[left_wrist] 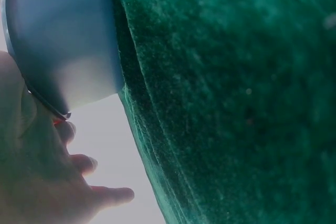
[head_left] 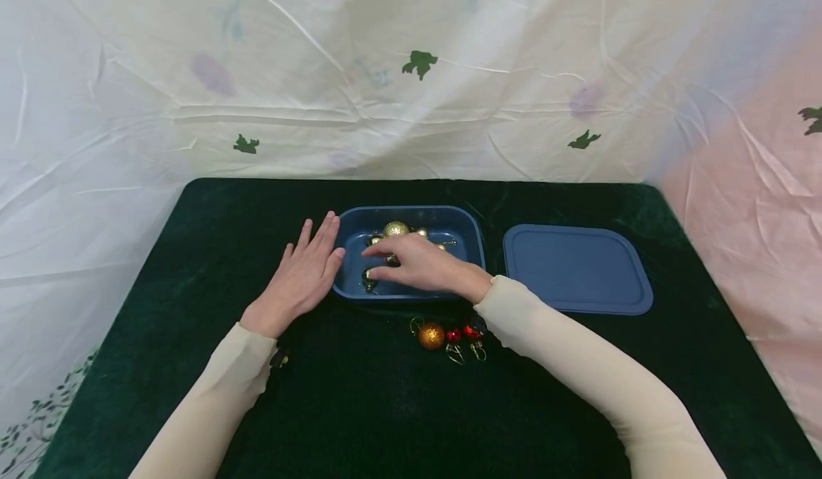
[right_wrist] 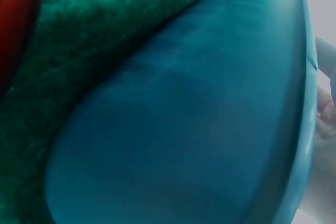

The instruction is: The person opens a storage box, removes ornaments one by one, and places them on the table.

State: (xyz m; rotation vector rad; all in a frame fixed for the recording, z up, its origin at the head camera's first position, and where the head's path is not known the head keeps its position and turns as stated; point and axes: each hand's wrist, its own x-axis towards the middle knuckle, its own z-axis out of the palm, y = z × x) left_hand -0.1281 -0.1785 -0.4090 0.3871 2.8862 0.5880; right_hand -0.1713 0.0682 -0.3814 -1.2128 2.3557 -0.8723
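A blue rectangular box [head_left: 472, 261] sits on the dark green cloth and holds several gold baubles [head_left: 395, 230]. My left hand [head_left: 302, 275] rests against the box's left rim with its fingers straight; the left wrist view shows this hand [left_wrist: 47, 166] beside the box wall [left_wrist: 68, 35]. Over the box reaches my right hand [head_left: 420, 261], thumb and forefinger spread apart. Its thumb tip is at a small gold bauble [head_left: 369, 278] near the box's left end. The hand's other fingers are mostly hidden. In the right wrist view the box's outer wall [right_wrist: 178, 119] covers most of the hand's work.
To the right of the box lies a flat blue lid [head_left: 578, 268]. In front of the box are an orange glitter bauble [head_left: 431, 336] and red ornaments [head_left: 453, 335] with gold loops, close under the right wrist. Pale fabric [head_left: 501, 129] hangs behind the table.
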